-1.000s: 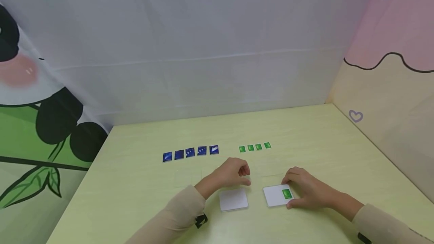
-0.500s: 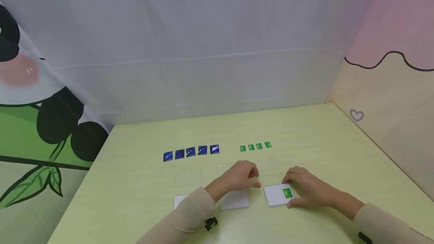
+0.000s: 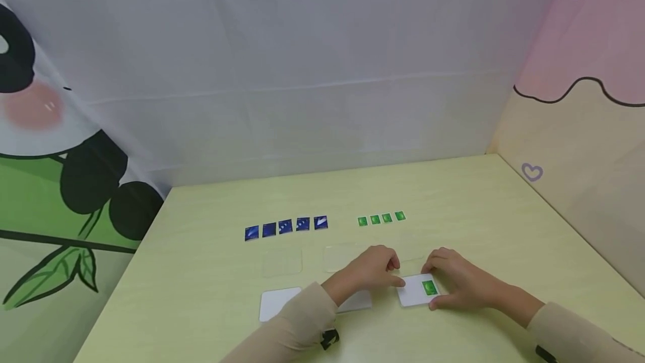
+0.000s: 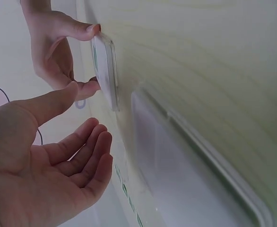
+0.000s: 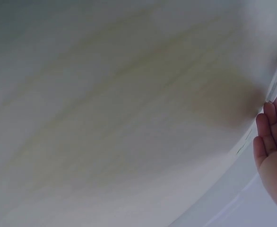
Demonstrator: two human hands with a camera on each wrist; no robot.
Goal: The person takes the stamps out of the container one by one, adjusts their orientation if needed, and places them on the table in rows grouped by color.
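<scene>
My right hand (image 3: 463, 282) grips a flat, clear-edged white box (image 3: 410, 291) by its near and far edges, thumb at the near corner. A small green square picture (image 3: 429, 287) lies at the right end of its white top. Left of it hovers my left hand (image 3: 368, 269), thumb tip at the box's left corner in the head view, other fingers loosely bent with nothing between them. The left wrist view shows a gap between that thumb and the gripped box (image 4: 108, 71). Under my left forearm lies a second flat white box (image 3: 356, 301), partly hidden.
A third white box (image 3: 279, 302) lies left of the forearm, partly covered by the sleeve. Clear plastic lids, one nearest the left (image 3: 282, 262), lie behind the boxes. Farther back are a row of blue picture squares (image 3: 285, 226) and a row of green squares (image 3: 375, 219).
My left hand has moved right, from behind the middle white box to the left corner of the gripped box. The third box has come out from behind the sleeve. My right hand keeps its hold.
</scene>
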